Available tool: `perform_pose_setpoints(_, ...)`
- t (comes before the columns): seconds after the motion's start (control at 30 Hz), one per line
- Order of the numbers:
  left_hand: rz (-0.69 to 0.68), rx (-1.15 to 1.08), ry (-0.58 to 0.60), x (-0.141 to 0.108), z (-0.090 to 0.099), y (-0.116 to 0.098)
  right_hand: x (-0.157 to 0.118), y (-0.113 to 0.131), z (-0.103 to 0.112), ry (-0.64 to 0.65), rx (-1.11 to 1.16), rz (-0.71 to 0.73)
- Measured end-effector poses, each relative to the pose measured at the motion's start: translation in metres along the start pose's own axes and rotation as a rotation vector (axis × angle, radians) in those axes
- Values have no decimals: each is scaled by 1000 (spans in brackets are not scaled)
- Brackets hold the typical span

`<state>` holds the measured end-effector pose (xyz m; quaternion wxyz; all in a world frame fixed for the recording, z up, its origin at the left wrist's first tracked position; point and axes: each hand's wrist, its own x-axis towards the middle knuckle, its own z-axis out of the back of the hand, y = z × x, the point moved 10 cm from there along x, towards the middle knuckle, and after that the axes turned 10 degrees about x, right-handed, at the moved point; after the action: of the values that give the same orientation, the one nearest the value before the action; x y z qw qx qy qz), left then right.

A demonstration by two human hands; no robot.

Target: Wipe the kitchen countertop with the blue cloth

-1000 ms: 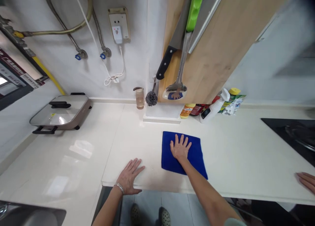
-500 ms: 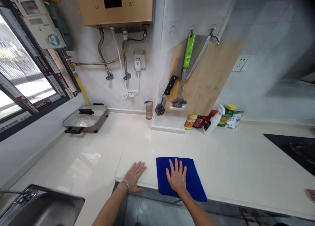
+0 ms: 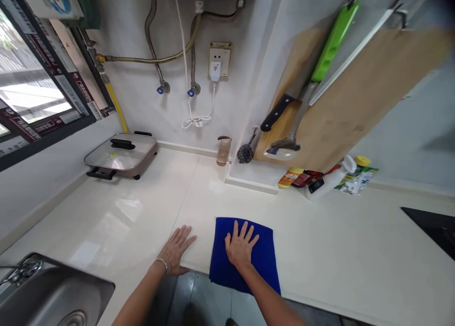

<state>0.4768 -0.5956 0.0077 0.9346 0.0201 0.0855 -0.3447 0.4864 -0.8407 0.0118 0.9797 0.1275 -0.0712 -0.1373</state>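
A blue cloth (image 3: 263, 250) lies flat on the white countertop (image 3: 330, 250), its lower part hanging past the front edge. My right hand (image 3: 241, 244) rests on the cloth, palm down with fingers spread. To the left of the cloth, my left hand (image 3: 174, 251) lies on the counter near its front edge, fingers apart and a bracelet at the wrist. It holds nothing.
A lidded electric pan (image 3: 122, 155) stands at the back left, a sink (image 3: 53, 293) at the front left. Along the wall are a small bottle (image 3: 223, 151), a hanging cutting board (image 3: 355, 98) with utensils, and a white spray bottle (image 3: 329, 181). A black stove edge shows at right.
The view has tilted down and moved closer to the counter. My right hand and the cloth have shifted left along the counter. Another person's hand at the right edge is out of view.
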Motion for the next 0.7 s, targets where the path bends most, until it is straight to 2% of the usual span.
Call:
perform_pose_setpoints(0.17, 16, -52, 39, 2, -11, 3, 57, 8, -5, -30, -26, -56)
perform_pose_setpoints(0.33, -19, -102, 17, 3, -12, 4, 107, 10, -15, -38, 12, -128)
perform_pose_setpoints(0.57, -44, -141, -20, 2, -10, 2, 159, 12, -27, -112, 26, -141)
perform_pose_setpoints(0.7, -36, -144, -18, 2, -10, 4, 177, 14, -32, -129, 9, -153)
